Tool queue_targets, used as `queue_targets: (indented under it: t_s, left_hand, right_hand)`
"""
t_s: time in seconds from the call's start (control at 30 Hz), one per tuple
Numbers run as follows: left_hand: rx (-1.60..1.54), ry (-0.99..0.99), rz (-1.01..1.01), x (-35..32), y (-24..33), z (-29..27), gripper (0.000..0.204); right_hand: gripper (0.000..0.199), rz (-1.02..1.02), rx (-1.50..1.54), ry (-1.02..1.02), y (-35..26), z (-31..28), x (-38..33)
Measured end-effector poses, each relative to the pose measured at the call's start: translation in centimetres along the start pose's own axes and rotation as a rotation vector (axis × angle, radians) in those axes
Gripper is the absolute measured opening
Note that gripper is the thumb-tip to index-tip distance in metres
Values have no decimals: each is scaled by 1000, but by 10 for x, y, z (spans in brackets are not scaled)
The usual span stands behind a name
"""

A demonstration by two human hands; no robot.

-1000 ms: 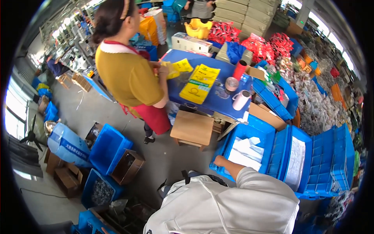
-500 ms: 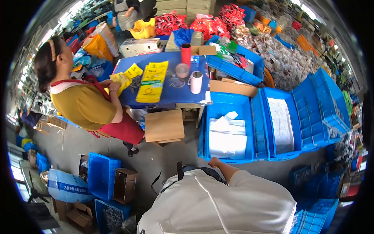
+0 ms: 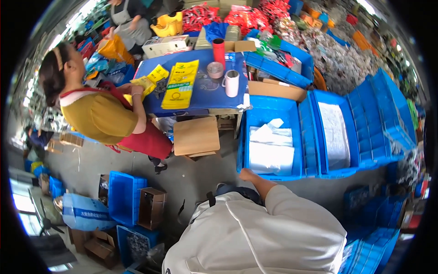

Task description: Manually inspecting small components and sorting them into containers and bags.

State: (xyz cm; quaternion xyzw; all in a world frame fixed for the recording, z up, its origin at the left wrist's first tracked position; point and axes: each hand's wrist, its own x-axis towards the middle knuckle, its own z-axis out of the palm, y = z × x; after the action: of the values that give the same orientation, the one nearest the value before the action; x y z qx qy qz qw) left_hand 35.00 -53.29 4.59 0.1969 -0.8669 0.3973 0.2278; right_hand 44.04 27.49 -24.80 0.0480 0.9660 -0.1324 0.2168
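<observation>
My right hand (image 3: 247, 175) is stretched forward, right at the near left corner of a blue plastic crate (image 3: 297, 157). Its fingers are small and bunched in the picture, and whether they grip the rim or only rest by it I cannot tell. Inside that crate lie white plastic sheets or bags (image 3: 272, 153), in a flat stack with a crumpled piece on top. A second blue crate (image 3: 315, 132) beside it on the right holds a flat white sheet (image 3: 335, 134). My left hand is out of view.
A co-worker (image 3: 98, 114) handles yellow bags at a blue table (image 3: 205, 102), which bears yellow bags (image 3: 180, 84), a red bottle (image 3: 218, 52) and a pink mug (image 3: 232, 84). A brown board-topped stool (image 3: 196, 135) stands before it. Crates and cartons (image 3: 152, 208) sit at left.
The view has shifted, and the table and crates appear slightly higher and further right. My right hand stays by the crate, a little closer to its left corner. A person at the back has moved left.
</observation>
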Motion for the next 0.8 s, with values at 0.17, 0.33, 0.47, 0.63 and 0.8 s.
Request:
queue_targets:
  t_s: [0.17, 0.33, 0.47, 0.63, 0.8]
  left_hand:
    - [-92, 162, 180, 127, 74, 2, 38]
    - [-225, 342, 477, 242, 210, -32, 38]
    - [-291, 438, 657, 288, 292, -64, 38]
    - [-297, 474, 712, 303, 319, -66, 38]
    - [-300, 468, 770, 309, 339, -63, 38]
  right_hand:
    - [18, 85, 70, 65, -19, -12, 25]
    - [15, 165, 178, 238, -22, -14, 29]
    - [17, 286, 278, 110, -10, -16, 4]
    - [26, 951, 870, -2, -23, -37, -70]
    - [30, 1103, 994, -75, -31, -23, -124]
